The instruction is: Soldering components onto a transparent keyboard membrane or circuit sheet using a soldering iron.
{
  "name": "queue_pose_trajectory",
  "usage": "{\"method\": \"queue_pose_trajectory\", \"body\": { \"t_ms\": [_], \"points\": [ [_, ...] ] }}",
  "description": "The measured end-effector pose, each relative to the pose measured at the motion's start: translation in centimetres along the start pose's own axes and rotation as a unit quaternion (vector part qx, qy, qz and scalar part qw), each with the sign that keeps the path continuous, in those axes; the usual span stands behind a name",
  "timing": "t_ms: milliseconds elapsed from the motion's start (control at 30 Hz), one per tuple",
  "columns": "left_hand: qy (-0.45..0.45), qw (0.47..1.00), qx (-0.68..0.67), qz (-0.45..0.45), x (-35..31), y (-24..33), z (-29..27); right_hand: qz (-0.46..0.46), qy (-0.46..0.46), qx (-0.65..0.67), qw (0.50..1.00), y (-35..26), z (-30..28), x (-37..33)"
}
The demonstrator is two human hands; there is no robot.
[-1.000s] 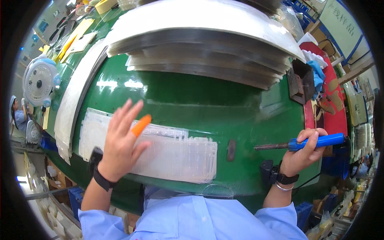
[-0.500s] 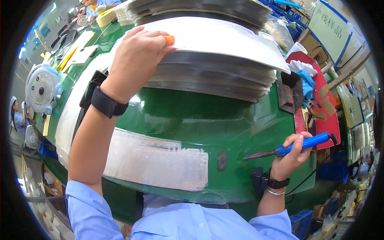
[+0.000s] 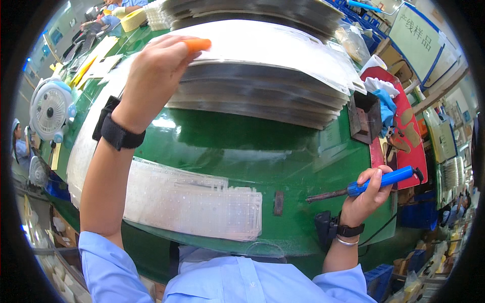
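Observation:
My left hand (image 3: pixel 160 68) is bent over the left part of a stack, an orange finger cot (image 3: pixel 197 45) on one finger. Its fingers seem closed on the top white sheet (image 3: pixel 252 43), though their tips are mostly hidden. Beneath lies a thick pile of pale flat sheets (image 3: pixel 257 96). My right hand (image 3: pixel 368 197) grips a soldering iron (image 3: pixel 381 182) by its blue handle, the dark rod pointing left above the green table. A small dark block (image 3: pixel 279 203) lies left of the rod's tip. Nearer me rests a batch of translucent sheets (image 3: pixel 192 202).
A dark metal box (image 3: pixel 365 117) stands right of the pile, beside a blue cloth (image 3: pixel 386 108) and a red board (image 3: pixel 411 131). A white fan (image 3: pixel 50 108) is at the left. Another pile (image 3: pixel 252 15) rises behind. A cord trails from the iron past my right wrist.
My left hand has shifted left, and the top sheet has slid left with it, baring sheet ends at the right. My right hand with the iron is nearly still.

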State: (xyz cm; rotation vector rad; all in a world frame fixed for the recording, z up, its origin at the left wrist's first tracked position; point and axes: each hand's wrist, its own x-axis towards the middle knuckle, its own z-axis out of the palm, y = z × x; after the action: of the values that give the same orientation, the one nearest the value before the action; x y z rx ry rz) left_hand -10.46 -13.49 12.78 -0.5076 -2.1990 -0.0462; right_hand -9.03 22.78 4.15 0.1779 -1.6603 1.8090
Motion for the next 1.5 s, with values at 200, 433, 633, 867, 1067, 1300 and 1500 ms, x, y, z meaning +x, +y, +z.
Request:
{"method": "queue_pose_trajectory", "body": {
  "t_ms": [200,433,633,867,1067,1300,1500],
  "points": [
    [0.015,0.997,0.072,0.019,-3.9,4.4,-4.9,-0.017,0.025,-0.030,0.999,0.7,-0.7,0.7],
    [-0.163,0.985,-0.034,-0.047,-16.7,10.5,-6.6,-0.070,0.041,-0.074,0.994,0.4,-0.2,0.8],
    [-0.219,0.969,-0.077,-0.087,-19.9,11.7,-6.7,-0.085,-0.042,-0.018,0.995,-2.0,1.6,-1.0],
    [-0.231,0.964,-0.091,-0.095,-20.3,11.0,-6.7,-0.127,-0.135,-0.021,0.982,-2.4,4.4,-3.1],
    [-0.234,0.958,-0.122,-0.108,-21.0,11.0,-6.4,-0.084,-0.158,-0.035,0.983,-2.1,5.1,-3.8],
    [-0.216,0.947,-0.193,-0.139,-19.3,11.8,-6.3,-0.119,-0.189,-0.043,0.974,-1.3,4.7,-3.8],
    [-0.395,0.881,-0.221,-0.140,-13.9,15.5,-5.7,-0.079,-0.151,-0.040,0.984,-1.8,4.6,-3.4]
  ]
}}
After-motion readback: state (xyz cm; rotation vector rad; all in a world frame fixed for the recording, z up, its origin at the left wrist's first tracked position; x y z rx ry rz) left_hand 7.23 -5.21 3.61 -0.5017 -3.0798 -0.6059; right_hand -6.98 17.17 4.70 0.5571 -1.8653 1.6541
